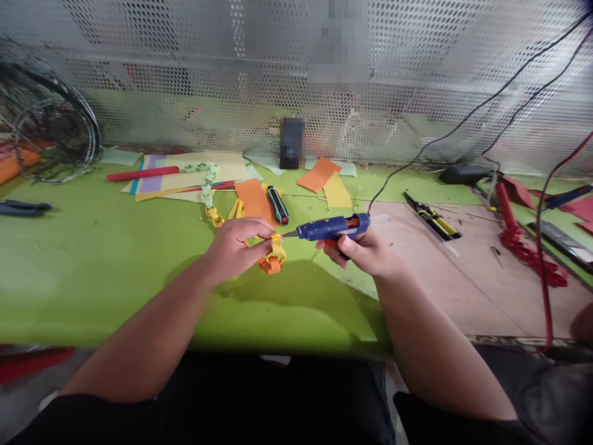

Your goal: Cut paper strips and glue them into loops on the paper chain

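Note:
My right hand (354, 250) is wrapped round the handle of a blue glue gun (328, 228), its nozzle pointing left. The nozzle tip reaches the yellow top loop of a paper chain (277, 246), which my left hand (241, 247) pinches between thumb and fingers. Orange links of the chain hang below. Whether the tip touches the paper I cannot tell. Just behind my left hand lie narrow yellow paper strips (236, 209), an orange paper sheet (254, 199) and a black and teal utility knife (278, 205).
A pale green and yellow paper chain (208, 185) with a red stick (142, 173) lies at the back left. Pliers with yellow handles (433, 216) and a red paper chain (532, 253) are at right. The glue gun's cord (403, 165) runs up right. A phone (291, 143) leans against the mesh.

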Available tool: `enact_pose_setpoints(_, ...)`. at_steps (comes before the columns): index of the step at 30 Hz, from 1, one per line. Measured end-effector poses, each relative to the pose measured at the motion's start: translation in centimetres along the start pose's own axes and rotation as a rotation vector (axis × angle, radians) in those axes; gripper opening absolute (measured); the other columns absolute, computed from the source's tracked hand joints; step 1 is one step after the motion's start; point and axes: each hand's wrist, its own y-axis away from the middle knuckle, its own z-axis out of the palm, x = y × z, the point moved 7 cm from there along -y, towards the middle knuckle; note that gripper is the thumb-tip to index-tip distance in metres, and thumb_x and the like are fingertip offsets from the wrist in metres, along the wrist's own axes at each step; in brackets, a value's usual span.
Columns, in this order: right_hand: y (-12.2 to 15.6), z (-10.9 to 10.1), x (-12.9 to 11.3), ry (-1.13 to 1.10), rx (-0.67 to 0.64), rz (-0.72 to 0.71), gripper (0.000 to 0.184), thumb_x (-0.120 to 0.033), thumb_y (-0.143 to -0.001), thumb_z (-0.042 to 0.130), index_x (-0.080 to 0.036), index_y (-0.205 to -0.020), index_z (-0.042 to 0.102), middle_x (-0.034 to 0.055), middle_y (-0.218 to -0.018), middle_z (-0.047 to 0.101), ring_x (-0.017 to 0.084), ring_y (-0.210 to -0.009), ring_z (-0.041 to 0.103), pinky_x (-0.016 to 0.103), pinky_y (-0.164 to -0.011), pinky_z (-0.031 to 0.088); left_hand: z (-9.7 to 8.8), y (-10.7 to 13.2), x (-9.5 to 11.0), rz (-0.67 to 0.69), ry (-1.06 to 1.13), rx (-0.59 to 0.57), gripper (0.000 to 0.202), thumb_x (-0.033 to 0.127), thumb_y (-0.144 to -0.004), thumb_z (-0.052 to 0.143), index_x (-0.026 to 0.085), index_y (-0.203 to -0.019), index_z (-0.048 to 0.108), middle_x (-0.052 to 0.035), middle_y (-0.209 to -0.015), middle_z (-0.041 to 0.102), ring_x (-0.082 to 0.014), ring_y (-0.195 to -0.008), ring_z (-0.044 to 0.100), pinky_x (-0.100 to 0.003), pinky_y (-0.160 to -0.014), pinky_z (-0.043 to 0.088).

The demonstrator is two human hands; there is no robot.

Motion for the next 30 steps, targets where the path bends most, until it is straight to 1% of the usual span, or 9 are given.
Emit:
enact_pose_setpoints(2,0.0,0.1,0.0,0.005,0.001,0.004,0.045,-0.068,-0.102,0.064,-0.025,-0.104,0.078,0.0005,-0.066,0.061,0.015,-0.05,0.05,0.034,-0.054,0.044,0.1,0.0,0.1,0.008,0.004,-0.006,0.009,0.022,-0.096,0.078,0.02,-0.087,0.081,-0.0064,-0.09,0.082,-0.0151,-0.078,0.076,-0.026,-0.071,0.057)
enact_pose_setpoints(6,-0.2,0.6,0.1,0.042,0.018,0.055,0.047,-0.071,-0.099,0.067,-0.025,-0.094,0.076,0.0011,-0.071,0.064,0.013,-0.05,0.05,0.032,-0.052,0.042,0.1,0.0,0.2,0.011,0.002,-0.009,0.009,0.018,-0.093,0.078,0.021,-0.086,0.08,-0.0062,-0.089,0.082,-0.0158,-0.077,0.076,-0.027,-0.07,0.058)
enact_pose_setpoints(8,-0.3,0.7,0.1,0.042,0.031,0.058,0.047,-0.071,-0.098,0.068,-0.025,-0.093,0.074,0.0012,-0.074,0.064,0.012,-0.05,0.05,0.031,-0.051,0.042,0.0,0.0,0.3,0.021,0.002,-0.006,0.009,0.017,-0.093,0.078,0.021,-0.086,0.08,-0.0057,-0.089,0.082,-0.0155,-0.077,0.076,-0.027,-0.07,0.058)
enact_pose_setpoints(12,-0.5,1.3,0.0,0.011,-0.003,-0.002,0.044,-0.064,-0.104,0.065,-0.023,-0.092,0.072,-0.0014,-0.066,0.058,0.011,-0.049,0.049,0.03,-0.052,0.04,-0.2,0.0,0.4,0.04,-0.005,0.003,0.009,0.018,-0.094,0.078,0.021,-0.086,0.08,-0.0054,-0.089,0.081,-0.0147,-0.077,0.075,-0.027,-0.07,0.057)
enact_pose_setpoints(16,-0.8,1.6,0.1,0.0,0.003,-0.035,0.047,-0.065,-0.105,0.063,-0.022,-0.084,0.065,-0.0026,-0.062,0.055,0.011,-0.048,0.048,0.029,-0.051,0.04,-0.4,0.1,0.4,0.053,-0.006,0.026,0.008,0.023,-0.095,0.082,0.021,-0.088,0.081,-0.0053,-0.089,0.081,-0.015,-0.078,0.075,-0.027,-0.071,0.057)
enact_pose_setpoints(19,-1.0,2.0,-0.6,-0.01,-0.02,-0.142,0.046,-0.058,-0.108,0.062,-0.022,-0.08,0.061,-0.0031,-0.061,0.054,0.01,-0.049,0.047,0.028,-0.051,0.039,-0.5,0.3,0.3,0.084,0.024,0.032,0.005,0.023,-0.095,0.083,0.021,-0.09,0.082,-0.0049,-0.089,0.081,-0.0145,-0.077,0.075,-0.026,-0.07,0.057)
enact_pose_setpoints(22,-1.1,2.4,-1.2,-0.004,-0.038,-0.236,0.044,-0.05,-0.111,0.06,-0.021,-0.079,0.06,-0.0031,-0.06,0.054,0.01,-0.05,0.047,0.026,-0.051,0.039,-0.6,0.3,0.4,0.112,0.045,0.044,0.001,0.02,-0.093,0.084,0.021,-0.093,0.084,-0.006,-0.094,0.083,-0.0142,-0.078,0.075,-0.026,-0.071,0.058)
enact_pose_setpoints(25,-1.1,2.4,-1.3,0.017,-0.024,-0.257,0.042,-0.047,-0.112,0.059,-0.021,-0.079,0.06,-0.0028,-0.062,0.055,0.01,-0.052,0.048,0.026,-0.051,0.041,-0.8,0.3,0.4,0.12,0.041,0.06,0.003,0.019,-0.093,0.084,0.022,-0.095,0.084,-0.0068,-0.097,0.084,-0.0146,-0.081,0.076,-0.026,-0.072,0.058)
enact_pose_setpoints(30,-0.9,2.2,-1.2,0.069,-0.003,-0.264,0.041,-0.046,-0.111,0.06,-0.021,-0.079,0.059,-0.0027,-0.062,0.056,0.01,-0.052,0.05,0.025,-0.051,0.042,-0.9,0.2,0.2,0.104,0.026,0.053,0.004,0.019,-0.093,0.084,0.02,-0.09,0.082,-0.0066,-0.095,0.083,-0.0141,-0.079,0.074,-0.026,-0.071,0.058)
